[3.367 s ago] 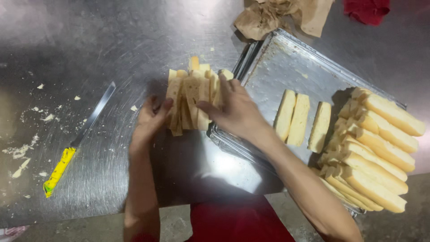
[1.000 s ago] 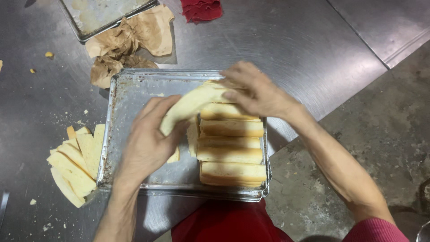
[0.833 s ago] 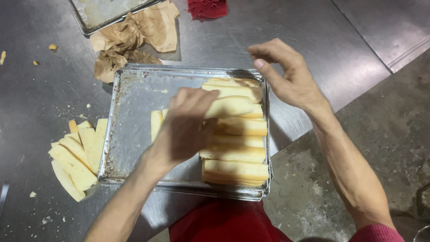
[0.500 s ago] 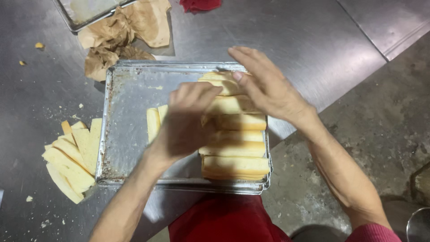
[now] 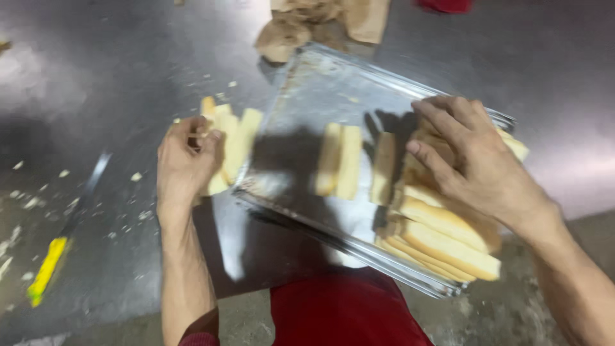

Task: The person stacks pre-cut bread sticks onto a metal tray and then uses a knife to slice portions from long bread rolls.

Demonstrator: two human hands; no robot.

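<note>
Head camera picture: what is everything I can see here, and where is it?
Metal tray: one, silver, centre of the steel table.
Bread sticks in tray: a stacked batch, pale yellow, right side; three loose pieces mid-tray.
Cut bread pile: several pieces, pale yellow, on the table left of the tray.
Knife: one, yellow handle, far left.
Crumpled paper: brown, above the tray.
Red cloth: one, top edge.
Crumbs: scattered, pale, left.
Left hand: on the cut bread pile.
Right hand: resting on the tray's batch.
</note>
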